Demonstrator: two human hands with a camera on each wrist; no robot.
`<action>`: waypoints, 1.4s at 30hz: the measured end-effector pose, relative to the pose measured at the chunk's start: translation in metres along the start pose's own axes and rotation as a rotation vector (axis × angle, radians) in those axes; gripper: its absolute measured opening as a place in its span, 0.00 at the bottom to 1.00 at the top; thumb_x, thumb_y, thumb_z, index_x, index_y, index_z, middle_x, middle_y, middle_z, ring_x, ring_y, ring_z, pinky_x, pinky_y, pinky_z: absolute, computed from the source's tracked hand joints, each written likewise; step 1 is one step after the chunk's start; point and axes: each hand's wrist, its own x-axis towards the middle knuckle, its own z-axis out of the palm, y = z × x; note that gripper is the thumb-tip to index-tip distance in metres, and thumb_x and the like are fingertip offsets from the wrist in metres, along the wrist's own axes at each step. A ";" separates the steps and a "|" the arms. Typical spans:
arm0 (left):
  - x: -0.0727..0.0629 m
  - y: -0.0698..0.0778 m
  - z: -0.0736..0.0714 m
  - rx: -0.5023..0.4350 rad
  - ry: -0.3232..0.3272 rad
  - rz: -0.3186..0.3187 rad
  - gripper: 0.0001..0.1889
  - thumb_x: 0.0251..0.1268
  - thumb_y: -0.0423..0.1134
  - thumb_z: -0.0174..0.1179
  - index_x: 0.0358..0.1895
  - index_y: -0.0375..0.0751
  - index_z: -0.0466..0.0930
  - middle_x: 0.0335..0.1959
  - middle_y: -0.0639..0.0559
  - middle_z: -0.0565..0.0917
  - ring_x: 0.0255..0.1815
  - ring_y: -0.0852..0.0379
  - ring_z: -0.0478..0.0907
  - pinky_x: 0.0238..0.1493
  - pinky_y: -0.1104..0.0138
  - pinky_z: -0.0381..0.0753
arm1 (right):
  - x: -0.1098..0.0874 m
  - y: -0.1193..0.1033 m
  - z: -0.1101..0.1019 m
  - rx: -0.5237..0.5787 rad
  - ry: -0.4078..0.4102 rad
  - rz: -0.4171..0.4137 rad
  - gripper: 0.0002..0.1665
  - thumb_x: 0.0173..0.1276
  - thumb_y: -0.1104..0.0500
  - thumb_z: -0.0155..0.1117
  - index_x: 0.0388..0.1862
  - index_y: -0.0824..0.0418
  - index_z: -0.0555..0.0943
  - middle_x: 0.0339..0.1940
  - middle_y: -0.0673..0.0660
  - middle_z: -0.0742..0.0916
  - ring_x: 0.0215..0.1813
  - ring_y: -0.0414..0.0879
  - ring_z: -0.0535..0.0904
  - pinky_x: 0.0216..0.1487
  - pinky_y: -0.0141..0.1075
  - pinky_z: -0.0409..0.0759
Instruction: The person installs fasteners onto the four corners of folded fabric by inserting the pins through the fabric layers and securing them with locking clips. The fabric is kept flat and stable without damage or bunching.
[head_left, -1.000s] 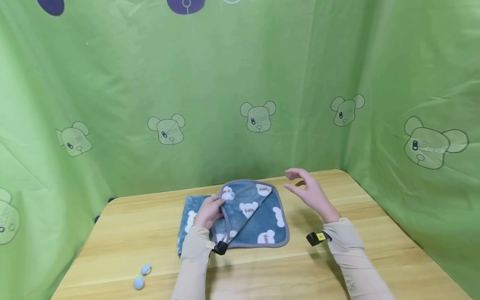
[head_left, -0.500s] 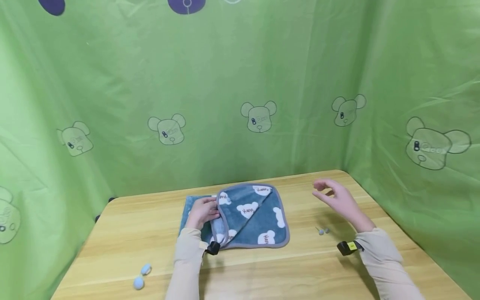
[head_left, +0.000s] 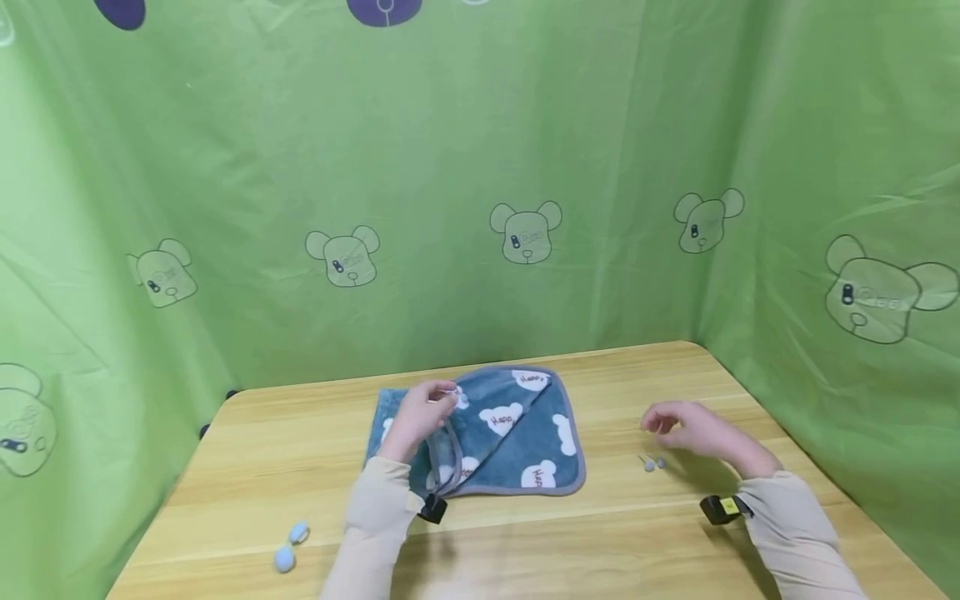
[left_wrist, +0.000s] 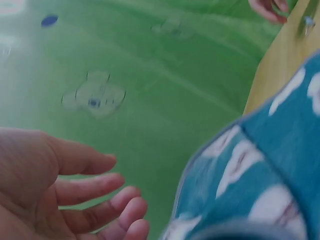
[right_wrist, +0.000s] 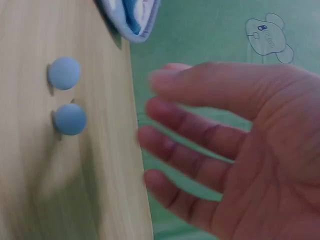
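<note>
A teal fleece blanket (head_left: pixel 491 433) with white bear heads and a grey border lies folded, its upper layer turned back diagonally. My left hand (head_left: pixel 426 412) hovers over its left part, fingers loosely bent with nothing between them in the left wrist view. A small pale blue piece (head_left: pixel 463 398) shows on the blanket beside those fingertips. To the right, my right hand (head_left: pixel 690 427) is above the table, fingers relaxed and holding nothing. Just below it lie two small blue round-headed pieces (right_wrist: pixel 64 73), one with a thin pin-like stem in the head view.
Two more light blue pieces, a round one (head_left: pixel 284 558) and an oval one (head_left: pixel 298 532), lie at the front left of the wooden table (head_left: pixel 525 542). Green curtains (head_left: pixel 420 317) with bear drawings hang behind the table and along both sides.
My right hand has moved right from beside the blanket and lowered near the two blue pieces. My left hand has let go of the blanket edge and lifted slightly.
</note>
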 end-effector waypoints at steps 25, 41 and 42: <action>-0.014 -0.013 0.103 0.542 -0.577 0.297 0.16 0.55 0.36 0.70 0.48 0.44 0.84 0.39 0.54 0.85 0.38 0.68 0.76 0.42 0.76 0.75 | -0.002 0.014 0.016 0.161 -0.249 0.069 0.08 0.49 0.71 0.66 0.29 0.64 0.81 0.23 0.49 0.79 0.25 0.33 0.69 0.27 0.27 0.70; -0.028 -0.008 0.120 0.887 -0.365 0.432 0.12 0.52 0.38 0.70 0.40 0.48 0.79 0.32 0.58 0.78 0.33 0.63 0.72 0.36 0.74 0.72 | 0.000 0.015 0.019 0.153 -0.232 0.058 0.07 0.49 0.71 0.66 0.28 0.63 0.80 0.22 0.47 0.79 0.25 0.32 0.69 0.26 0.27 0.69; -0.029 -0.008 0.121 0.898 -0.353 0.443 0.11 0.52 0.38 0.69 0.39 0.48 0.79 0.32 0.57 0.78 0.33 0.63 0.72 0.36 0.74 0.72 | 0.000 0.015 0.019 0.154 -0.233 0.060 0.07 0.50 0.71 0.66 0.28 0.63 0.80 0.22 0.47 0.78 0.25 0.32 0.69 0.26 0.27 0.69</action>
